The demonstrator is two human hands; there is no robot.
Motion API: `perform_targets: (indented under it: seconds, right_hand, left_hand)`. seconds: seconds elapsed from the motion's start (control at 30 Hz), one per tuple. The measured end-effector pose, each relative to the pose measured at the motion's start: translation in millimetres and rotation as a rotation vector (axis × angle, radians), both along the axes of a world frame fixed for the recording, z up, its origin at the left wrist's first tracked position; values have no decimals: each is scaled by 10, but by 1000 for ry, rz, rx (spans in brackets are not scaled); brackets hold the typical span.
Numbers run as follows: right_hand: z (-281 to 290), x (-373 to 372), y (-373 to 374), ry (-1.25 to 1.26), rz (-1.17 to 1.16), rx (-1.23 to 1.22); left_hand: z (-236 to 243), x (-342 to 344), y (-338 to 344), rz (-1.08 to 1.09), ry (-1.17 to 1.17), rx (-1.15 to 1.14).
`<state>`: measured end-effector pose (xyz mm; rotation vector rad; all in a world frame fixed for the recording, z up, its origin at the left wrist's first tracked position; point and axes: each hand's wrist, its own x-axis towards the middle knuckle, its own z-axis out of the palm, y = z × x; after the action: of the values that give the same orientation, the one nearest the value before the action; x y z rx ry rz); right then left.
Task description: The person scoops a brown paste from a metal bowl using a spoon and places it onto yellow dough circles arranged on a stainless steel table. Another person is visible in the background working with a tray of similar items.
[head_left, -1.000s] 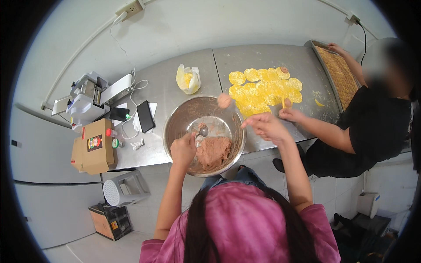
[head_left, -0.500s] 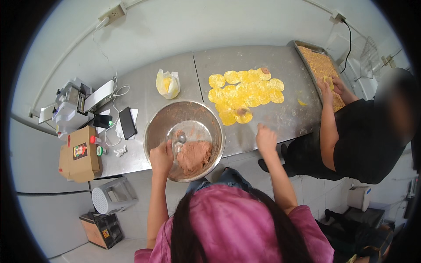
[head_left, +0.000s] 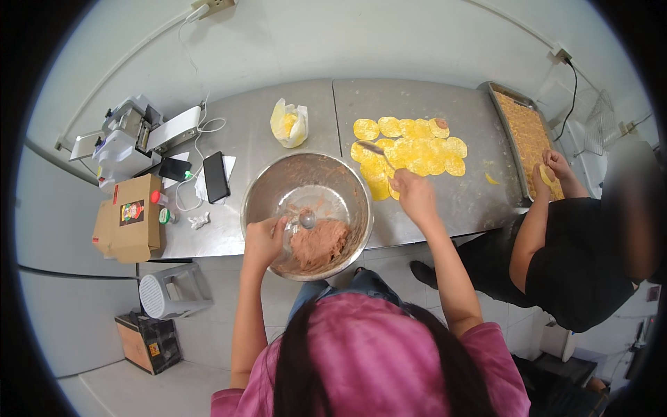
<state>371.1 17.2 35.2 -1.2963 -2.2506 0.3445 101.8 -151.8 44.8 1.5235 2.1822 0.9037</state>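
Note:
A large steel bowl (head_left: 361,187) stands at the table's front edge, with a lump of pinkish-brown minced filling (head_left: 321,243) inside. Over the bowl, my left hand (head_left: 262,242) is closed around the handle of a small round measuring spoon (head_left: 307,220). My right hand (head_left: 415,198) grips a metal spoon (head_left: 373,147), its head over the left side of several overlapping yellow round wrappers (head_left: 420,147). A dab of filling (head_left: 442,123) lies on the wrapper at the far right corner. Whether the metal spoon carries filling is hard to see.
A white bag (head_left: 290,124) with yellow contents sits behind the bowl. Leftward are phones (head_left: 216,176), cables, a cardboard box (head_left: 135,215) and a white machine (head_left: 125,139). At right, a co-worker (head_left: 577,257) handles a yellow piece beside a filled tray (head_left: 521,125).
The whole view has shifted. My right hand has moved left and away from me, bringing the metal spoon from the near wrappers to the left ones. My left hand remains over the bowl.

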Motion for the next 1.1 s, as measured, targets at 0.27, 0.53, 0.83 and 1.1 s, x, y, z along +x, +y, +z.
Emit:
perform_targets:
  seconds: [0.27,0.53,0.83,1.1]
  right_hand:
    - [-473,479,388,-553,23,131]
    - [-753,764,4,-629,14,184]
    - [-1259,1051,-315,-212,-347,-70]
    - [-1140,1122,-324,-177,-421,-76]
  left_hand:
    - [-115,-85,-130,26,2,-19]
    - [-53,-19,-105,17,53,-41]
    - [-116,-27,-72,-2,46,-27]
    - [-117,-48,-13,-14,41,-40]
